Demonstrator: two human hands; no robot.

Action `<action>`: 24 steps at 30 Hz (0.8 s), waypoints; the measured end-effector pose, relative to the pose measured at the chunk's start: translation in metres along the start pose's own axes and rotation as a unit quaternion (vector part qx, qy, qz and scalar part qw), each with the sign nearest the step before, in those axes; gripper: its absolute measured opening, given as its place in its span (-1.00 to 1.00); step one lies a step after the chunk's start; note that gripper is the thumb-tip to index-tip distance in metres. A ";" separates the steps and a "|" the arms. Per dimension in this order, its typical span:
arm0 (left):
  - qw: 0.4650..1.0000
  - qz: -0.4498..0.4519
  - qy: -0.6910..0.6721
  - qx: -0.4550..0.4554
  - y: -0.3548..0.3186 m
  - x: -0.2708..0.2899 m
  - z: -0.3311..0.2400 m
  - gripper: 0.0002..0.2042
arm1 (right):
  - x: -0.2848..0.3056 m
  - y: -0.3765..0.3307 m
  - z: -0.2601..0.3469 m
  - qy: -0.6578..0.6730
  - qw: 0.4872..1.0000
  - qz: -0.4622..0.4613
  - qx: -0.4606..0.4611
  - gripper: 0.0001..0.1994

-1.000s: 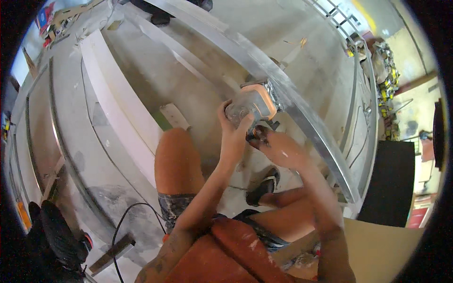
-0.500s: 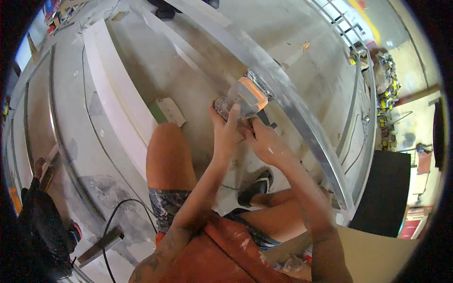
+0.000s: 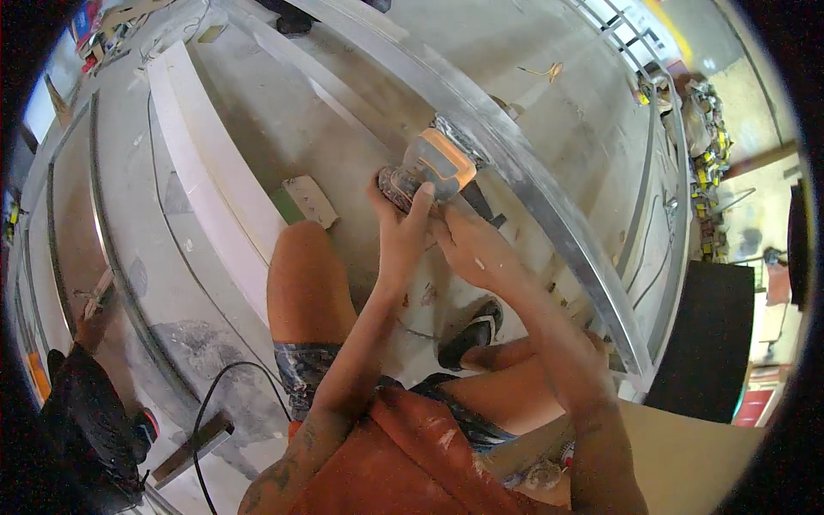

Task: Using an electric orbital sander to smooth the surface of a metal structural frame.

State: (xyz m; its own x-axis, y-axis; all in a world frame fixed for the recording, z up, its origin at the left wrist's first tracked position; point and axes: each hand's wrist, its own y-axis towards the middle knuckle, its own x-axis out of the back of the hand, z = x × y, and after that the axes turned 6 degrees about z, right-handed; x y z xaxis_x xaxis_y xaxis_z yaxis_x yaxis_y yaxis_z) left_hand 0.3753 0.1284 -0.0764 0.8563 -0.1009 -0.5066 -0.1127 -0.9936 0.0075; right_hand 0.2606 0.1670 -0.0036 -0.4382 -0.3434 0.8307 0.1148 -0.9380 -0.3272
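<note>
An orange and grey hand sander [image 3: 433,165] is pressed against a long grey metal rail [image 3: 532,184] that runs diagonally across the floor. My left hand [image 3: 403,225] grips the sander's dark body from the left. My right hand [image 3: 470,245] holds it from below on the right side. Both forearms reach up from the lower edge, over my bare knee [image 3: 302,266] and patterned shorts.
A long white board [image 3: 210,172] lies to the left, with a small sanding block [image 3: 309,200] beside it. A black cable [image 3: 225,386] and a black power tool [image 3: 86,429] sit at the lower left. My black shoe [image 3: 470,333] rests on dusty floor. Clutter lines the right wall.
The sander and both hands have shifted slightly along the metal rail, and the view has tilted. Both hands keep their hold on it.
</note>
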 end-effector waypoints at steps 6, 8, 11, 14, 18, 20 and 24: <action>1.000 0.011 0.003 0.002 -0.002 0.000 -0.006 -0.27 | 0.007 -0.001 0.007 -0.002 0.999 0.023 -0.042 -0.59; 1.000 0.018 0.003 0.017 -0.003 0.001 -0.010 -0.26 | 0.011 -0.001 0.006 -0.027 0.999 0.035 -0.022 -0.56; 1.000 0.016 -0.018 0.013 -0.003 -0.001 -0.010 -0.24 | 0.014 -0.002 0.015 -0.043 0.995 0.058 -0.068 -0.57; 0.998 0.018 -0.046 0.046 -0.006 -0.003 -0.004 -0.19 | 0.015 -0.006 0.015 -0.044 0.992 0.074 -0.097 -0.60; 0.998 0.002 -0.049 0.034 -0.011 -0.011 -0.008 -0.19 | 0.017 -0.007 0.011 -0.046 0.996 0.070 -0.037 -0.62; 0.997 -0.005 -0.071 0.036 -0.009 -0.009 -0.004 -0.19 | 0.027 -0.010 0.022 -0.021 0.990 0.114 -0.083 -0.63; 0.997 0.007 -0.060 0.037 -0.008 -0.008 -0.004 -0.21 | 0.019 -0.012 0.012 -0.005 0.993 0.096 -0.074 -0.64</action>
State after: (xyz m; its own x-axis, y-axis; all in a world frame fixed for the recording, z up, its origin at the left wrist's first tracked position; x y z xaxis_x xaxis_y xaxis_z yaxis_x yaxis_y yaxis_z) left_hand 0.3712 0.1374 -0.0685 0.7888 -0.1043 -0.6057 -0.1659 -0.9850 -0.0465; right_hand 0.2618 0.1708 0.0218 -0.4117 -0.5170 0.7505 0.0623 -0.8376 -0.5427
